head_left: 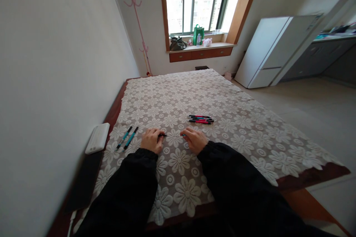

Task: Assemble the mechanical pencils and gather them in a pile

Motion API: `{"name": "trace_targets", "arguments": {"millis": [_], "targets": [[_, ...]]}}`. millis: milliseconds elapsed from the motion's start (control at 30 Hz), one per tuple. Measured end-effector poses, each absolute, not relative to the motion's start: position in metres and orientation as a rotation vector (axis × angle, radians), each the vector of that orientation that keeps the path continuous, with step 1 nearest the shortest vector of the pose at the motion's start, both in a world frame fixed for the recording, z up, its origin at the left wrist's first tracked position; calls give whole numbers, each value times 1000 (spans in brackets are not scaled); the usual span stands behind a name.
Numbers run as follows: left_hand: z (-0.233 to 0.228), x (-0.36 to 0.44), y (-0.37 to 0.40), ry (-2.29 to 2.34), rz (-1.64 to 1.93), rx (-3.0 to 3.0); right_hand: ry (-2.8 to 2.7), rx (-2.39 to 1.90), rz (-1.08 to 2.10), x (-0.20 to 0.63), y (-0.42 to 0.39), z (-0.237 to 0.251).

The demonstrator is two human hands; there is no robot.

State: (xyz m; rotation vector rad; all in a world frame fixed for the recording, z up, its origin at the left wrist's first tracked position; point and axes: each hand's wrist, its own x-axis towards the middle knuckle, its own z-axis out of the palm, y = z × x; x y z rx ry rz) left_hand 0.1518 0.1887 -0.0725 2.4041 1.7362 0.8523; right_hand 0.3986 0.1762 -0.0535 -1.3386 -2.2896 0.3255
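Note:
Over the near part of the lace-covered table, my left hand [151, 140] pinches a black pen part [162, 134] that points to the right. Facing it, my right hand [195, 140] is closed on a small teal pen part [183, 135]. A thin, pale line, perhaps a refill, shows in the gap between the two hands; its ends are too small to make out. To the left of my left hand lie two teal-and-black pen pieces [130, 138], side by side. Several red, teal and black pens [199, 119] lie together beyond my right hand.
A floral lace tablecloth [179, 161] covers the table. Along the left edge by the wall are a white power bank [97, 138] and a dark flat phone-like slab [85, 181] with a white cable. A pink coat rack [137, 14] and a white fridge [267, 48] stand beyond.

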Motion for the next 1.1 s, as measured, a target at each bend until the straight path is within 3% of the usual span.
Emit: {"name": "trace_targets", "arguments": {"millis": [400,833,1100], "targets": [[-55,161,181,1422,919,2490,-2344,-1419,366,397,174,-48],[-54,164,178,1237,941,2585,-2359,-1222,340,397,174,-54],[-55,165,178,1136,1031,2641,-2235,-1081,551,393,174,-62]]}}
